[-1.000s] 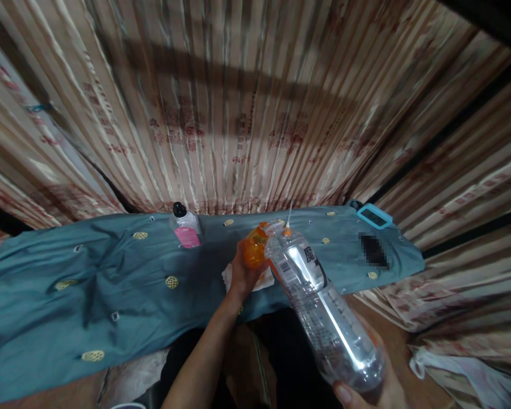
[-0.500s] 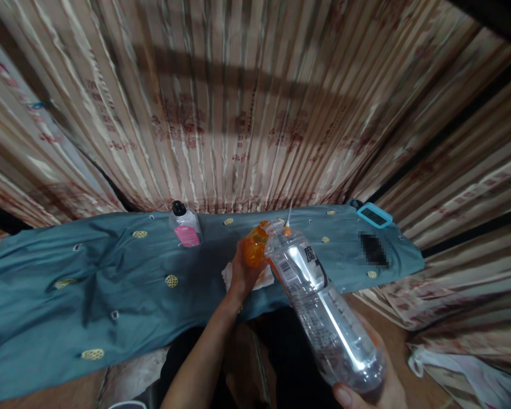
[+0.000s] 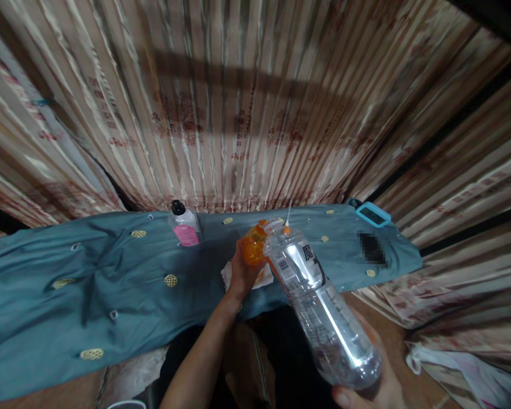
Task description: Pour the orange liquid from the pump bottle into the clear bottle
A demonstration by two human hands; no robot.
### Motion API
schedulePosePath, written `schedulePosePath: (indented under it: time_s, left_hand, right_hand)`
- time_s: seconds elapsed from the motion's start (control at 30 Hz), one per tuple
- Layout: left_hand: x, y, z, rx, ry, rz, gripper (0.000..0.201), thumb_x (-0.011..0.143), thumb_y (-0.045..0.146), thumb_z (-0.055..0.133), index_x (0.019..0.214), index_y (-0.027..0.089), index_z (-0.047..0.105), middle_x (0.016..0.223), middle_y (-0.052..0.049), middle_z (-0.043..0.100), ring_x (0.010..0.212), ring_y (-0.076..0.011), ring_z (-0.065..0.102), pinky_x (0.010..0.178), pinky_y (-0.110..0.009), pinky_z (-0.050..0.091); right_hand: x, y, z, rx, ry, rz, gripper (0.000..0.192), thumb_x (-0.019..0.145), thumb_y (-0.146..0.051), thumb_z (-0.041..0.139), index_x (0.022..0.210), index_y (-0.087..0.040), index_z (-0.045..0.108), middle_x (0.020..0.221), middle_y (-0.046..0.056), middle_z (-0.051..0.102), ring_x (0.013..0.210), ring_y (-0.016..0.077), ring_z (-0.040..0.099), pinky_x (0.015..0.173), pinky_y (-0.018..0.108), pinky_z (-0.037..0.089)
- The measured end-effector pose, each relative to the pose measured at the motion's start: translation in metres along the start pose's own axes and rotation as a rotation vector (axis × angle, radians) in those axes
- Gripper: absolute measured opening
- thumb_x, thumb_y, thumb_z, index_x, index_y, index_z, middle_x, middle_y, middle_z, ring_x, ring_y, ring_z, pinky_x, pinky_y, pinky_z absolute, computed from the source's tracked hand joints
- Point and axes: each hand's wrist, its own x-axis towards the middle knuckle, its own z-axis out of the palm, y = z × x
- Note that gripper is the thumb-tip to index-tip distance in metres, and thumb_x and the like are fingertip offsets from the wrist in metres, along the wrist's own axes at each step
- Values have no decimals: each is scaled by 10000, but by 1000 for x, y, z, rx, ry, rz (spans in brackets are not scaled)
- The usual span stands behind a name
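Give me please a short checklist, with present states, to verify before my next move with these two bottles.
1. Left hand holds the orange bottle: ok.
2. Right hand holds the clear bottle near its base: ok.
3. Clear bottle's neck is close to the top of the orange bottle: ok.
4. The two bottle mouths are touching: cannot tell, too small to see.
5. Liquid is running between them: cannot tell.
6. Pink-label bottle stands upright, black cap on, apart from both hands: ok.

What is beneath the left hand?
Edges of a white tissue or cloth show on either side of the left hand, on teal patterned fabric; the hand covers its middle.
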Motion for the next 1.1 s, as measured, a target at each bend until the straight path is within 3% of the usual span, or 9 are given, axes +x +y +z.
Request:
schedulePosePath:
  time_s: [0.17,0.43,0.53,0.63,0.73,0.8,0.9,1.1]
  left_hand:
    - [0,5,-1,41,9,-29,533,669,312,791,1121,215,527,993,-35,700,819,-189,684,717,-306,557]
    - [0,7,-1,18,-7,-51,526,673,316,778,1114,219,508,1002,-29,697,826,-181,686,723,-303,562]
    - [0,7,-1,35,-3,-44,531,673,320,786,1117,218,513,993,-28,697,819,-181,685,717,-301,560]
    - [1,7,0,45,6,-42,542,669,331,796,1121,209,523,999,-38,699,826,-189,690,723,-311,566]
    - [1,7,0,41,3,-42,558,667,327,794,1138,203,523,1038,-48,696,871,-199,692,767,-330,575]
    - [1,7,0,43,-5,-49,560,671,322,787,1148,204,518,1045,-45,693,880,-196,689,782,-335,578]
    - [0,8,-1,48,-23,-48,565,675,327,787,1154,209,511,1043,-39,691,878,-193,686,780,-334,580]
    - [0,13,-4,54,-49,-68,608,654,362,820,1152,207,507,1043,-48,687,872,-210,684,773,-348,573]
  right_hand:
    - [0,5,-13,-35,-75,-2,989,623,-316,927,1479,-314,433,1472,80,591,1328,285,587,1033,307,513]
    - [-3,-4,-4,-197,-76,-51,921,681,-301,891,1475,-318,426,1444,66,616,1311,269,606,1036,292,518]
    - [-3,-5,-1,-192,65,-56,889,698,-409,871,1463,-277,439,1425,86,625,1293,277,621,1036,297,520]
    - [-2,-7,3,-261,-5,-122,916,662,-334,901,1454,-294,442,1428,68,624,1290,269,624,1001,273,542]
    - [-4,-15,14,-270,119,-65,889,714,-503,840,1457,-226,438,1372,118,653,1212,290,677,955,300,576]
    - [-6,-21,23,-279,161,-44,873,718,-574,808,1443,-247,447,1341,96,673,1186,276,692,942,288,578]
    - [-7,-28,32,-285,201,-38,867,685,-605,816,1419,-294,474,1362,62,663,1215,266,674,968,272,559]
    - [-8,-28,31,-289,222,-20,899,670,-629,813,1417,-266,468,1345,91,668,1215,287,673,992,307,548]
